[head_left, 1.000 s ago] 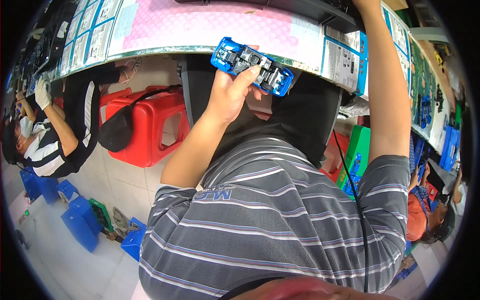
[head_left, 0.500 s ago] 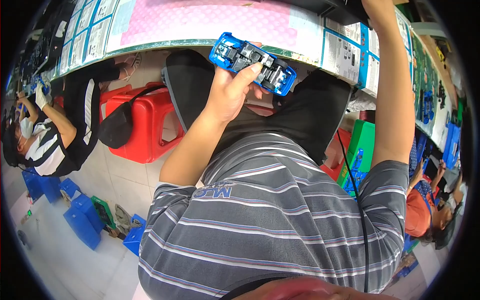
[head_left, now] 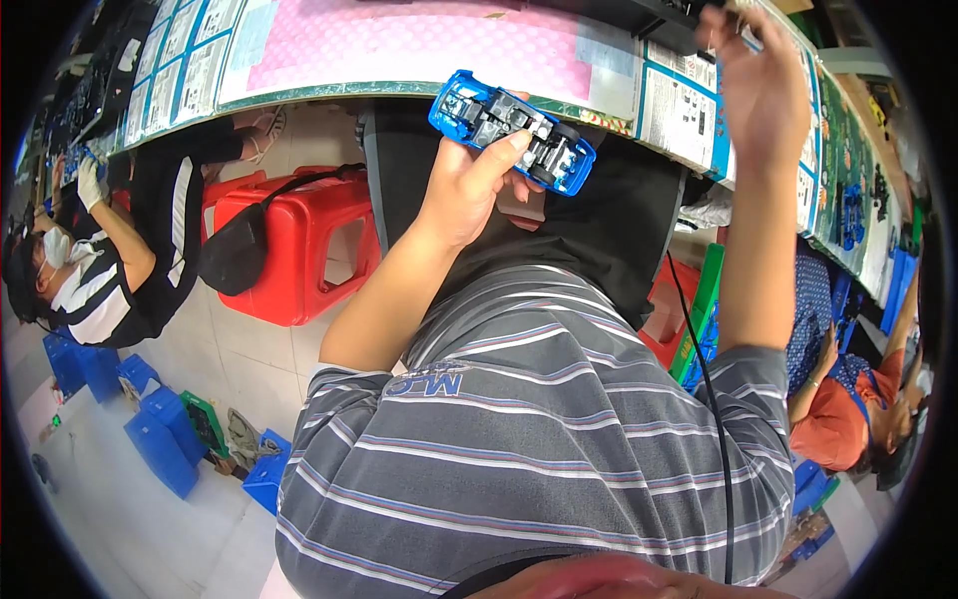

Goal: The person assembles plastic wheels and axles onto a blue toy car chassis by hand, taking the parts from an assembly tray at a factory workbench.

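My left hand (head_left: 467,190) grips a blue toy car (head_left: 514,132) with its underside up. The thumb presses on the dark chassis, and fingertips show below the body. Black wheels and silvery parts are visible in the chassis. The car is held just off the near edge of the table. Up at the right, my right hand (head_left: 763,95) is raised over the table beside a black tray (head_left: 654,22). Its fingers are smeared by motion, so whether they hold a small part cannot be made out.
A pink bubble-textured mat (head_left: 419,45) lies on the table, with printed sheets (head_left: 679,110) beside it. A red stool (head_left: 299,250) with a black bag (head_left: 235,262) stands at the left. Co-workers sit on both sides. Blue bins (head_left: 165,439) stand on the floor.
My right hand has come back from beyond the top edge into view, toward me. The left hand and the car have shifted slightly right. My legs have moved closer together.
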The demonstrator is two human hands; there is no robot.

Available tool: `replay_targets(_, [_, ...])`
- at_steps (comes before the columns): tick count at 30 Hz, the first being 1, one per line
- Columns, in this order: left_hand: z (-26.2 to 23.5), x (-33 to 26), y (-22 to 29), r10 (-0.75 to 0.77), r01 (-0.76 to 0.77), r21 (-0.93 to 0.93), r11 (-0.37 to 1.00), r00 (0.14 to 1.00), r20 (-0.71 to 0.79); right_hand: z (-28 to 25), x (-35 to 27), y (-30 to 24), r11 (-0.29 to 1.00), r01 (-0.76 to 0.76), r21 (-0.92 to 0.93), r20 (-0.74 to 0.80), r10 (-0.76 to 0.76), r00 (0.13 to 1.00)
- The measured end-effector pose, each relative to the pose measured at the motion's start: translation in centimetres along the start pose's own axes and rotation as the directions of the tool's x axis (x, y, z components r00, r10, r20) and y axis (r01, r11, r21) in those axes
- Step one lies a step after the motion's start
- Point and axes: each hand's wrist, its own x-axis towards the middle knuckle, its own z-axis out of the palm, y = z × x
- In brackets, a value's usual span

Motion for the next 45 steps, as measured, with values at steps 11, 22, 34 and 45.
replay_targets(11, [-0.2,0.7,-0.8,-0.055,0.055,0.110,0.992,0.998,0.002,2.4,-9.7,4.4,0.440,-0.391,-0.809,-0.366,0.145,0.919])
replay_targets(22, [-0.4,-0.5,-1.0,-0.045,0.045,0.070,0.997,0.999,-0.009,3.3,-3.3,-0.1,0.183,0.089,-0.979,0.027,-0.316,0.948])
replay_targets(34, [-0.2,-0.7,-0.4,0.042,-0.049,0.123,0.991,0.997,0.057,8.7,-12.2,2.3,0.680,-0.659,-0.321,-0.033,0.687,0.726])
replay_targets(45, [0.7,-1.8,-0.5,-0.015,0.007,0.156,0.988,0.998,0.054,10.0,-12.5,1.6,0.636,-0.734,-0.237,0.012,0.758,0.652])
